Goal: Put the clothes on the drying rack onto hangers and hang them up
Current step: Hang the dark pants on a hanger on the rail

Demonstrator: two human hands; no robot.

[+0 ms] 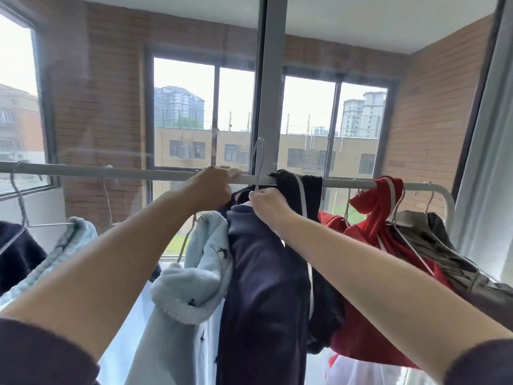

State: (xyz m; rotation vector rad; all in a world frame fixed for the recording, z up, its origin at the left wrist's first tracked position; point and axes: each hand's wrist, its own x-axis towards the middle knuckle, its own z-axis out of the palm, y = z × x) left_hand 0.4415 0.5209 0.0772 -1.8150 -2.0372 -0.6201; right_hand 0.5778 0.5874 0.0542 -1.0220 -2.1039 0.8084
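Several garments are hanging already, the right hand point(268, 202) fingers are pinching the unhooked hanger point(259, 162) in the navy garment point(263, 273), the left hand point(212, 186) fingers are lying along the rail point(111, 172), and a black piece point(305, 187) is waiting, draped.

left hand point(212, 187) on rail point(83, 170) | right hand point(268, 202) pinches hanger point(259, 162) | navy garment point(263, 273) below

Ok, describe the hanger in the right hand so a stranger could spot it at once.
Follow the grey rail to its middle. There the right hand pinches a wire hanger above a navy garment; its hook alone stands above the rail.
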